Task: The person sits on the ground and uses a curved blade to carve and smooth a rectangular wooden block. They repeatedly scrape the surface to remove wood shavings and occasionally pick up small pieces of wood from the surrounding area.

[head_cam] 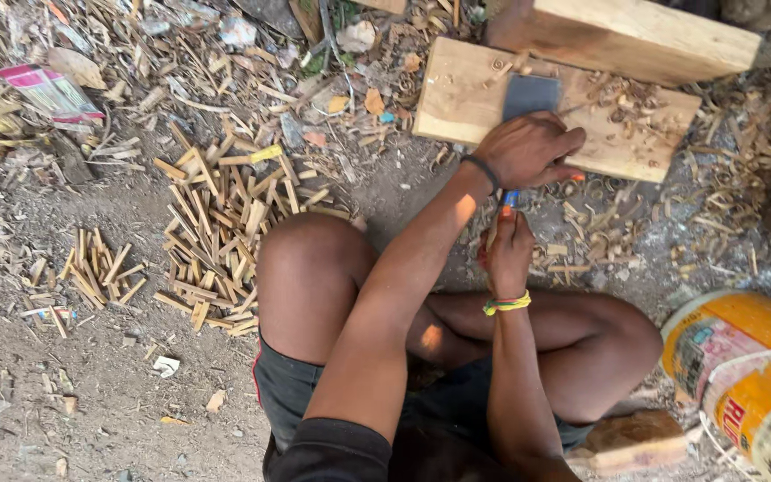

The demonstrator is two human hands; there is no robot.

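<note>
- The left hand (pixel 528 147) is closed over the top of a flat, dark grey metal blade (pixel 531 94), which stands upright on a pale wooden board (pixel 457 98) lying on the ground.
- The right hand (pixel 509 250) is wrapped shut around a tool handle with a blue part (pixel 511 198) showing between the two hands; whether this handle belongs to the blade cannot be told, as the join is hidden under the left hand.
- A dark band is worn on the left wrist, and a yellow-green band (pixel 506 305) on the right.
- The blade is judged to be stiff, fairly heavy for its size and sharp at its lower edge; it is best held by the blunt upper edge and the handle, with fingers kept clear of the cutting edge.
- The board is strewn with curled wood shavings (pixel 622 112), so the surface may be slippery under the blade.
- A thicker wooden block (pixel 635 36) lies just beyond the board, touching or overlapping its far edge.
- A heap of short split wooden sticks (pixel 225 223) lies well to the left of the knee; these look light, rigid and splintery.
- A smaller heap of sticks (pixel 100 268) lies further left on the dirt.
- An orange and white bucket (pixel 742 375) lies on its side to the right.
</note>
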